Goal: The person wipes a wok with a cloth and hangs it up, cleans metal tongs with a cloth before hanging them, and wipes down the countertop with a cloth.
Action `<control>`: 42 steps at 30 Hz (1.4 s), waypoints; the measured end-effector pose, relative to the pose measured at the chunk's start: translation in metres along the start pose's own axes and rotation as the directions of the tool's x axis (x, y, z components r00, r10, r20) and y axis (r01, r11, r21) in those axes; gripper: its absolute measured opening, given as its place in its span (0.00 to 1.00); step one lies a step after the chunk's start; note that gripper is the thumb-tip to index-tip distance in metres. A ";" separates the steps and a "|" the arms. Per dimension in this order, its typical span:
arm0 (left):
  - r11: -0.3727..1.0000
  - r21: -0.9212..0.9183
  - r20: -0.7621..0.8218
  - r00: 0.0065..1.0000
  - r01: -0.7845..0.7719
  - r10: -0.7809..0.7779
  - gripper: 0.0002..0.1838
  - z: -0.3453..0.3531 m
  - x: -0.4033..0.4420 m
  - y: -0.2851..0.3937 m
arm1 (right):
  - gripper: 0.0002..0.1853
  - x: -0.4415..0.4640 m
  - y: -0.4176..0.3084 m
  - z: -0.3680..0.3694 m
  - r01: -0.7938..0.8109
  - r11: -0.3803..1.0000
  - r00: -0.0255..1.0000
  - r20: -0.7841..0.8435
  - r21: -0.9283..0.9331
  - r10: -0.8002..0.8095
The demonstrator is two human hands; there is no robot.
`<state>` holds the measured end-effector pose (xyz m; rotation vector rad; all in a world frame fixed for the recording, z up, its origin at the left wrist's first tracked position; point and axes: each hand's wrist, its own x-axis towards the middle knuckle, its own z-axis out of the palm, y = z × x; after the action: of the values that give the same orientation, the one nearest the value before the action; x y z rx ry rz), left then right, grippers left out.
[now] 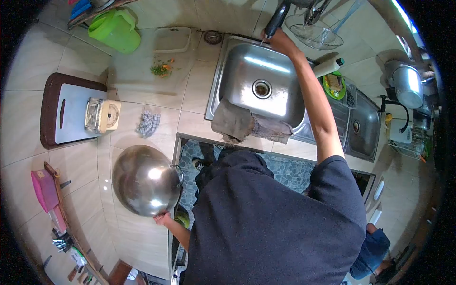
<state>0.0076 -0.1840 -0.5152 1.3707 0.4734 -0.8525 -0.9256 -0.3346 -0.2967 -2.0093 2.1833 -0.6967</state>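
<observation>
Low on the left, my left hand (162, 218) grips the edge of a large metal wok (145, 183), which is tilted over the tiled counter. My right arm is stretched over the steel sink (237, 71), and my right hand (283, 42) is at its back edge. A black handle (277, 20) hangs in front of that hand and covers part of its fingers; what they touch is unclear. A grey-brown cloth (232, 122) is draped over the sink's front edge.
A green pitcher (114, 31), vegetable scraps (161, 69), a checkered cloth (148, 123), a scale (102, 115) and a cutting board (71, 114) lie left. A wire strainer (316, 37), bottle (328, 67) and green dish (334, 85) are right. Another person (375, 247) is lower right.
</observation>
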 end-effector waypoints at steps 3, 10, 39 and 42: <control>0.999 0.048 -0.013 1.000 -0.023 0.024 0.18 0.002 0.001 -0.002 | 0.07 -0.013 -0.025 -0.028 0.101 0.994 0.992 -0.069 -0.049 -0.105; 0.998 0.011 -0.034 0.998 0.058 -0.058 0.16 0.004 -0.008 0.001 | 0.10 -0.026 0.001 -0.026 -0.007 0.994 0.995 -0.097 0.108 0.018; 0.998 -0.010 0.068 0.996 0.064 -0.063 0.14 -0.014 0.026 0.005 | 0.11 0.084 0.107 0.056 0.110 0.991 0.784 0.607 0.073 -0.132; 0.998 -0.002 0.027 0.998 0.060 -0.060 0.15 0.003 -0.013 0.001 | 0.11 0.072 0.115 0.068 -0.167 0.958 0.870 0.492 0.235 0.031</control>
<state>-0.0003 -0.1839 -0.5042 1.3466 0.4974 -0.9178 -1.0162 -0.4185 -0.3849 -1.6885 1.7737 -0.3918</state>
